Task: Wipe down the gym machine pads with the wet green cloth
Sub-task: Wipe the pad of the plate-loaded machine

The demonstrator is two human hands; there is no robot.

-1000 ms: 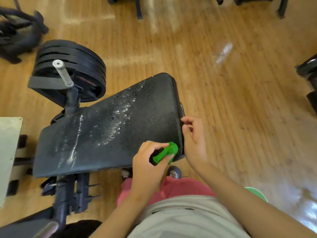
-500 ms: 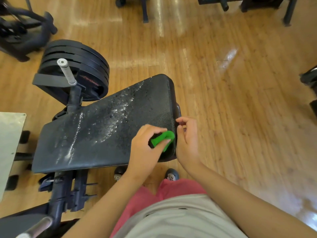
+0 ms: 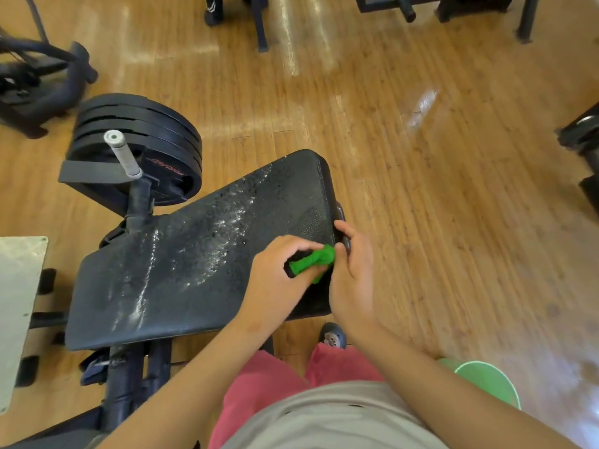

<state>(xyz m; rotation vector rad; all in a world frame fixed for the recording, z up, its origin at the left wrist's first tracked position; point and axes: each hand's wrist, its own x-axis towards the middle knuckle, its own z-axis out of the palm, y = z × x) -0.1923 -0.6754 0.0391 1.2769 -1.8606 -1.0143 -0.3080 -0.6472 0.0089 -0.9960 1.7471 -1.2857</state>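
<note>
A black padded bench pad (image 3: 194, 254) lies below me, tilted, with wet streaks and droplets across its middle. My left hand (image 3: 278, 273) is closed around a bunched green cloth (image 3: 312, 262) and presses it near the pad's right end. My right hand (image 3: 353, 267) rests against the pad's right edge, its fingers curled over the rim and touching the cloth's tip.
Stacked black weight plates (image 3: 139, 147) with a grey bar stub (image 3: 121, 153) stand at the pad's far left. A green bucket (image 3: 486, 384) sits on the wooden floor by my right arm. Other machine frames (image 3: 39, 89) line the top and left edges. A pale panel (image 3: 16, 303) is at the left.
My left hand has slid the cloth up along the pad's right end, away from its near corner. My right hand followed up the edge and closed in on the cloth.
</note>
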